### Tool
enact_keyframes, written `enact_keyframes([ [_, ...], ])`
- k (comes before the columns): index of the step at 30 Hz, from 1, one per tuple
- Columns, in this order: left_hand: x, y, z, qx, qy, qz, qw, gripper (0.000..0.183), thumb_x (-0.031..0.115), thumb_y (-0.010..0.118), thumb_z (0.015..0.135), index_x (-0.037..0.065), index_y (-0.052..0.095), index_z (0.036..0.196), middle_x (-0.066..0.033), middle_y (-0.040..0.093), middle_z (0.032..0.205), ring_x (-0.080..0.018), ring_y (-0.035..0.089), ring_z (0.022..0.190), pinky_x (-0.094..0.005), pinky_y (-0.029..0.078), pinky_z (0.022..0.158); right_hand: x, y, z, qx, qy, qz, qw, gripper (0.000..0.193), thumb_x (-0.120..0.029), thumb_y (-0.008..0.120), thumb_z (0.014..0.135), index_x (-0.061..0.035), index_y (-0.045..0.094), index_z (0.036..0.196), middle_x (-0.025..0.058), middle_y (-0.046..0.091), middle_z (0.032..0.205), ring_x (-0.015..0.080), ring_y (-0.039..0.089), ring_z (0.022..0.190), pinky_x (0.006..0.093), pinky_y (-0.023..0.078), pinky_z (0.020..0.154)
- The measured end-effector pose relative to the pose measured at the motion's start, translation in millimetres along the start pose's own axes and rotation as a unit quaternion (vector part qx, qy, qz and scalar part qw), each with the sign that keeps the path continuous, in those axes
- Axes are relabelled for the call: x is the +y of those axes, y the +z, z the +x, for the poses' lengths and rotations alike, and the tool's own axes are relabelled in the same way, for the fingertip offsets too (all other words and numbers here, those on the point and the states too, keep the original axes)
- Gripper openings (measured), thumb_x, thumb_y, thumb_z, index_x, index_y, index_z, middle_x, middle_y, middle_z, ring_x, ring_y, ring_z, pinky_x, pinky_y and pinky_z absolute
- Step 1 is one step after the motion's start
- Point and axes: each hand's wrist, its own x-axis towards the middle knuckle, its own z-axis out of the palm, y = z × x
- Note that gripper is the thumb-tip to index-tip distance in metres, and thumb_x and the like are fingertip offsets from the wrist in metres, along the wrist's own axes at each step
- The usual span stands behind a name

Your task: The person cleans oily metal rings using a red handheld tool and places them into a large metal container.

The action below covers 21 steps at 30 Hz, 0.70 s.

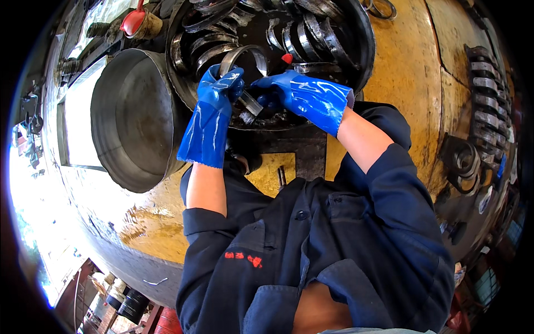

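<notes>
My left hand, in a long blue rubber glove, is closed on a curved metal half ring whose arch rises above the fingers. Just right of it, my right hand, gloved the same way, has its fingers curled. A dark tool with a red tip sticks up by that hand and seems to be held in it; its kind is hidden. Between the hands, a shiny flat metal piece slants downward; I cannot tell what it belongs to. Both hands are over a large round dark pan holding several half rings.
An upright-walled round metal tub stands left of the pan. Beyond it is a small bucket with a red scoop. At the right lie a crankshaft-like row of metal parts and metal rod ends on the yellow worn surface.
</notes>
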Motion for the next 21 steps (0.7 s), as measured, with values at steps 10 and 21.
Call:
enact_keyframes([
  [10, 30, -20, 6, -0.066, 0.038, -0.050, 0.996, 0.015, 0.011, 0.070, 0.093, 0.009, 0.062, 0.105, -0.0002, 0.052, 0.066, -0.0119, 0.046, 0.051, -0.0291, 0.038, 0.047, -24, -31, 14, 0.171, 0.181, -0.050, 0.967, 0.042, -0.043, 0.071, 0.088, -0.0024, 0.073, 0.100, 0.0087, 0.074, 0.087, 0.0152, 0.068, 0.076, 0.0304, 0.052, 0.072],
  [21, 36, -34, -12, -0.177, 0.033, -0.136, 0.974, 0.029, 0.008, 0.068, 0.089, 0.002, 0.062, 0.117, -0.0042, 0.057, 0.063, -0.0138, 0.052, 0.053, -0.0286, 0.043, 0.053, -22, -13, 6, 0.144, 0.093, 0.173, 0.970, 0.031, -0.034, 0.075, 0.089, -0.0038, 0.075, 0.096, 0.0056, 0.073, 0.081, 0.0121, 0.067, 0.071, 0.0244, 0.052, 0.070],
])
